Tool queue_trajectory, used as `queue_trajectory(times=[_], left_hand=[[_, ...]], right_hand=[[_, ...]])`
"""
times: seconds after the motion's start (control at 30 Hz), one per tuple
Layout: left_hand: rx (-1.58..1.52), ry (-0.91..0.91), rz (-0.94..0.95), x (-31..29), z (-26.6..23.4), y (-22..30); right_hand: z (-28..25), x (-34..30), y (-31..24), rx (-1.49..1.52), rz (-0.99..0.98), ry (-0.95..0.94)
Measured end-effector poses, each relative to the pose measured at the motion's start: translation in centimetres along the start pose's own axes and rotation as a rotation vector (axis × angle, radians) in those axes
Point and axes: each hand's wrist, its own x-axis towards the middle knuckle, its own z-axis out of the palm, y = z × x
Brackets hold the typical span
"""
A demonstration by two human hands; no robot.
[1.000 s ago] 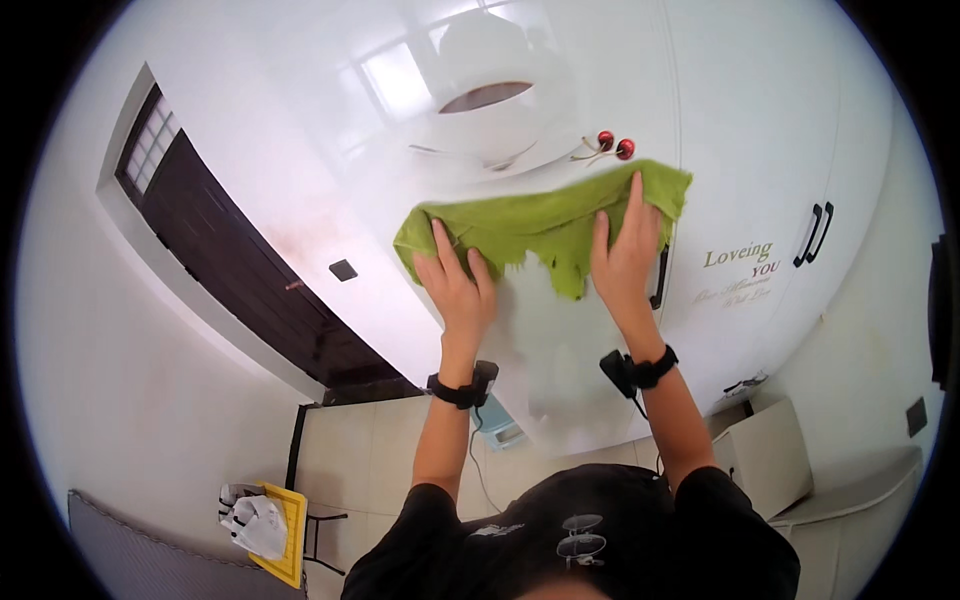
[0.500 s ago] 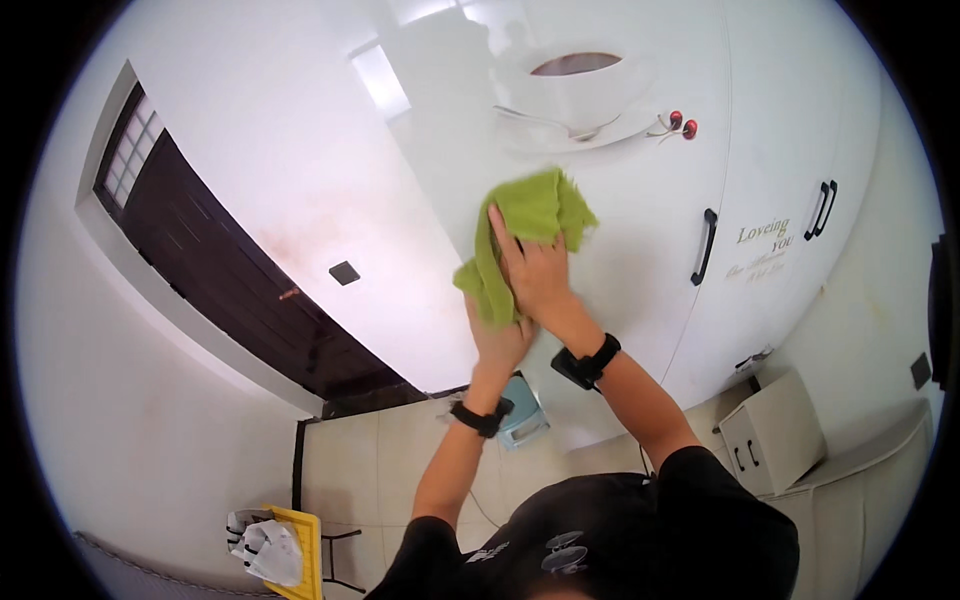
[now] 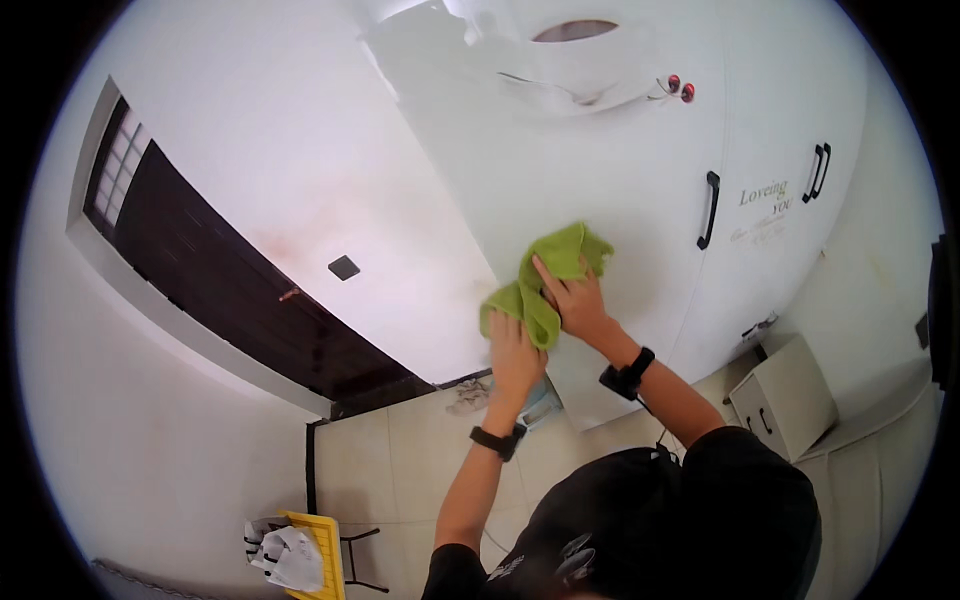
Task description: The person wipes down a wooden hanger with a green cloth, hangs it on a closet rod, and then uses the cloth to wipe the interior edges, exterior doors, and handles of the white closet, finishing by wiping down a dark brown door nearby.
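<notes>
A green cloth lies bunched against the white wardrobe door, near its left edge. My right hand presses the upper part of the cloth to the door, index finger stretched along it. Lower and to the left, my left hand grips the cloth's hanging lower fold, its fingertips over the fabric. Some of the fingers of both hands are hidden in the folds. Each wrist wears a black band with a small box.
Black handles stick out from the wardrobe to the right. A light cabinet stands low at the right. Behind my left forearm is a pale blue object on the floor. A yellow stool holding white bags stands lower left, below a dark door.
Both hands and the cloth have moved down and slightly right along the door. My left hand now lies over the cloth's lower fold. The view has shifted a little.
</notes>
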Motion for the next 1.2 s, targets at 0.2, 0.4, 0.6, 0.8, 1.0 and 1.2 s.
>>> queue_trajectory(times=[0.2, 0.4, 0.6, 0.8, 1.0, 1.2], left_hand=[[0.161, 0.213, 0.125, 9.8, -6.8, -0.1], [0.35, 0.336, 0.182, 18.1, -12.7, 1.4], [0.346, 0.324, 0.123, 23.5, -13.2, 5.8], [0.243, 0.325, 0.161, 27.9, -8.6, 11.7], [0.164, 0.27, 0.339, 29.5, -1.9, 17.7], [0.027, 0.116, 0.2, 24.3, 5.8, 20.6]], right_hand=[[-3.5, 6.3, 3.1, -0.053, 0.111, 0.077], [-5.9, 8.9, 6.6, -0.059, 0.166, 0.352], [-9.4, 8.1, 9.3, -0.066, 0.299, 0.314], [-14.8, 6.7, 13.7, -0.128, 0.281, 0.483], [-17.1, 4.1, 16.0, -0.07, 0.267, 0.414], [-14.3, -1.5, 17.1, -0.03, 0.285, 0.201]])
